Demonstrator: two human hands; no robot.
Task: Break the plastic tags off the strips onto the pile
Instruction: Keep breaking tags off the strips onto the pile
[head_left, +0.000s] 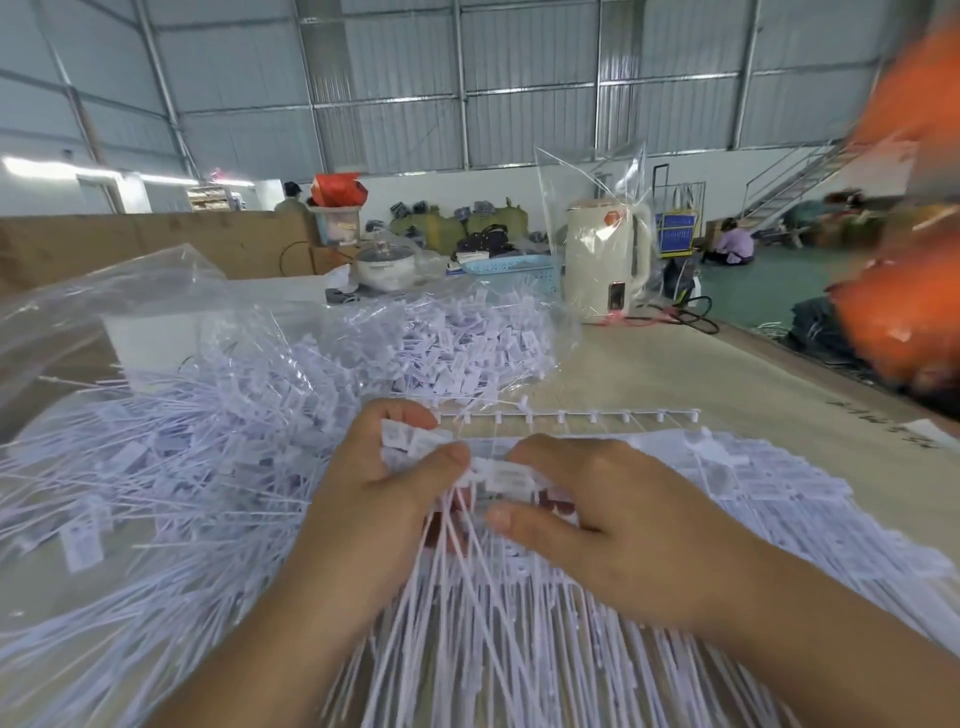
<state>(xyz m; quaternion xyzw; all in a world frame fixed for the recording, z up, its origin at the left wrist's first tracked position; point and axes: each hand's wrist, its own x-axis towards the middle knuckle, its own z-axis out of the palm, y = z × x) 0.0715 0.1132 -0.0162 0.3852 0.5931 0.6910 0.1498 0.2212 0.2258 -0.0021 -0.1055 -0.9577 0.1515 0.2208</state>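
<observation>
Head view took in a wide table (701, 374) heaped with white plastic. Largest was the pile (171, 467) of loose tags, spreading over the left half and running up into a clear plastic bag (104, 306) at the far left. To the right and near lay the strips (753, 478) not yet broken, fanned flat, their thin tails running toward the person and their printed heads lined up along the far edge. One bare runner (566, 415) stretched left to right just beyond the fingers, its stubs empty.

Between the two heaps the hands met. Left hand (374, 499) was curled round a small bunch of tags (415, 441), thumb pressed on top. Right hand (587, 525) pinched the strip just beside it, thumb below and fingers folded over, so the two grips were almost touching. The strip's long axis ran left to right across the person, tails trailing near. The pile lay directly left of the left hand, the nearer hand to it, so I judged a snapped tag needed only a short toss that way.

How many tags the left hand held I could not tell; the fingers covered them. The break point itself was hidden between the thumbs. An orange blur (909, 260) smeared the right edge, unidentifiable. A cream kettle (608, 260) stood far off on the table.
</observation>
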